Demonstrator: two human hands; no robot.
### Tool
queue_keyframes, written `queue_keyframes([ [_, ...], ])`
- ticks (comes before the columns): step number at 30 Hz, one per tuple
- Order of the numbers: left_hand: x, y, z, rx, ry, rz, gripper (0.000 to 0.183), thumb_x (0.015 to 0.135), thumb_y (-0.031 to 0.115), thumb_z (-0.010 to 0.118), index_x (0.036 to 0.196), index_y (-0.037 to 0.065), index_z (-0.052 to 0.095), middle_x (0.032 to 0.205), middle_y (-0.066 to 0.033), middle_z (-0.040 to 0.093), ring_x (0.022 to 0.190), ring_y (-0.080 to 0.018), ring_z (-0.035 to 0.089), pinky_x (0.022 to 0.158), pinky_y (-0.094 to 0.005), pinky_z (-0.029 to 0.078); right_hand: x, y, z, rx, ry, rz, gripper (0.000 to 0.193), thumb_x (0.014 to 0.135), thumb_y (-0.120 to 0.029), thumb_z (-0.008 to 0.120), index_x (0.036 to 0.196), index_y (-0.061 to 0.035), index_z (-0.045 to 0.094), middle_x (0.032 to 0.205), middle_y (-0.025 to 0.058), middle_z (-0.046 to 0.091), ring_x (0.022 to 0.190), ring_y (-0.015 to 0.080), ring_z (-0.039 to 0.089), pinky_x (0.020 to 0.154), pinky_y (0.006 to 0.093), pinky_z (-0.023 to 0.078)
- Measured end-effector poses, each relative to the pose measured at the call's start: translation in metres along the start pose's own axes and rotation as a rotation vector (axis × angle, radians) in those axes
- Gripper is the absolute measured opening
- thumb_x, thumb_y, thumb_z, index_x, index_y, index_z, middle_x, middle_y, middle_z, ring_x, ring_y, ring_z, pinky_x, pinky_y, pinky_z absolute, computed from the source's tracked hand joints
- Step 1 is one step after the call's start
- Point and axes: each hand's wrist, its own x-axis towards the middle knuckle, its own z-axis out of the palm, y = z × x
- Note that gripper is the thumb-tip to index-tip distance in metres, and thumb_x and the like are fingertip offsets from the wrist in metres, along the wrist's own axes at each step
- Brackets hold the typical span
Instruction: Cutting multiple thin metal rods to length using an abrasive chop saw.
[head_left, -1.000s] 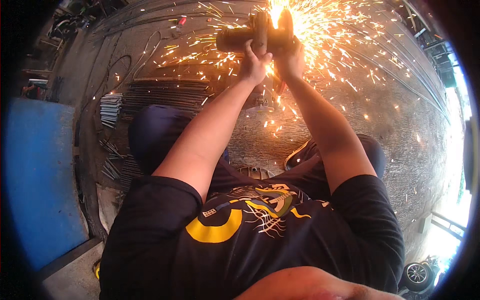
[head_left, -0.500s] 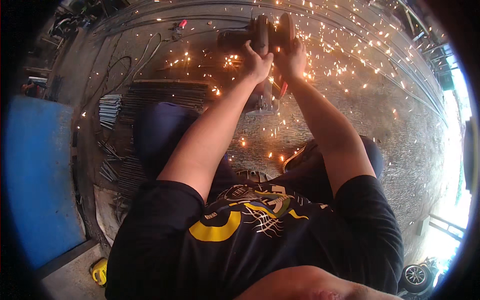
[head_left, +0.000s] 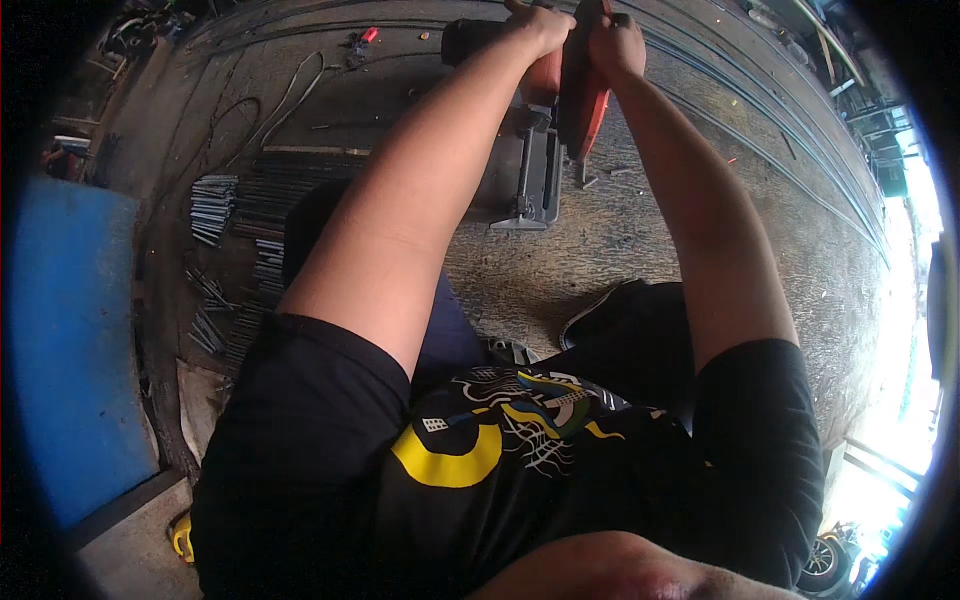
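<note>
A cut-off saw with a red guard (head_left: pixel 592 125) and a dark motor (head_left: pixel 466 42) stands ahead of me, its head raised over a grey metal base (head_left: pixel 542 205). My left hand (head_left: pixel 540 28) is closed on the top of the saw, near the upper edge of the view. Just right of it, my right hand (head_left: pixel 618 45) is closed with bent fingers against the saw by the guard; what part it grips is mostly hidden. A short cut piece of rod (head_left: pixel 589 182) lies on the ground beside the base.
Bundles of short metal rods (head_left: pixel 213 210) lie to the left, with a blue panel (head_left: pixel 75 340) beyond them. Long rods (head_left: pixel 760 150) stretch across the right side. A small red-handled tool (head_left: pixel 368 36) and a cable (head_left: pixel 290 105) lie at the far left. A yellow tape measure (head_left: pixel 183 538) sits lower left.
The shower of sparks has stopped. Both hands have moved up and away from me with the saw's head, which has risen and uncovered more of the base.
</note>
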Motion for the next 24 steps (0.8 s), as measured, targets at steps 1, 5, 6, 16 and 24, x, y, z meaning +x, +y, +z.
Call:
queue_keyframes([
  [1, -0.011, 0.002, 0.001, -0.176, 0.074, -0.128, 0.100, 0.071, 0.038, 0.064, 0.138, -0.012, 0.009, 0.125, -0.0350, 0.046, 0.113, -0.0399, 0.052, 0.103, -0.0378, 0.036, -0.007, 0.002, 0.001, 0.080, 0.049, -0.019, 0.048, 0.087, -0.040, 0.043, 0.108, 0.0011, 0.058, 0.111, 0.0248, 0.058, 0.107, 0.0390, 0.054, 0.092, 0.0429, 0.043],
  [5, -0.087, 0.011, -0.020, -0.605, 0.087, -0.388, 0.100, 0.071, 0.038, 0.065, 0.139, -0.010, 0.009, 0.129, -0.0339, 0.043, 0.116, -0.0393, 0.050, 0.102, -0.0384, 0.037, -0.052, 0.014, 0.007, 0.160, 0.226, -0.196, 0.033, 0.085, -0.027, 0.049, 0.099, 0.0011, 0.056, 0.098, 0.0222, 0.057, 0.097, 0.0398, 0.053, 0.087, 0.0448, 0.043],
  [6, -0.106, 0.014, -0.024, -0.510, 0.192, -0.305, 0.097, 0.073, 0.038, 0.064, 0.138, -0.009, 0.011, 0.127, -0.0334, 0.044, 0.115, -0.0391, 0.050, 0.100, -0.0394, 0.038, -0.064, 0.018, 0.007, 0.167, 0.213, -0.204, 0.033, 0.086, -0.027, 0.049, 0.101, 0.0012, 0.056, 0.098, 0.0221, 0.057, 0.097, 0.0397, 0.053, 0.087, 0.0448, 0.043],
  [16, -0.187, 0.001, 0.021, -0.659, 0.200, -0.257, 0.085, 0.077, 0.038, 0.066, 0.136, 0.004, 0.016, 0.120, -0.0325, 0.049, 0.108, -0.0420, 0.053, 0.094, -0.0445, 0.040, -0.141, 0.032, 0.022, 0.117, 0.211, -0.180, 0.037, 0.082, -0.015, 0.052, 0.116, 0.0005, 0.045, 0.101, 0.0220, 0.050, 0.096, 0.0411, 0.049, 0.083, 0.0474, 0.040],
  [24, -0.183, -0.008, 0.043, -0.705, 0.378, -0.104, 0.078, 0.079, 0.031, 0.066, 0.133, 0.002, 0.018, 0.108, -0.0263, 0.054, 0.100, -0.0345, 0.055, 0.089, -0.0408, 0.042, -0.144, 0.032, 0.020, 0.132, 0.184, -0.207, 0.036, 0.082, -0.015, 0.051, 0.113, 0.0007, 0.044, 0.101, 0.0232, 0.048, 0.097, 0.0412, 0.047, 0.084, 0.0477, 0.040],
])
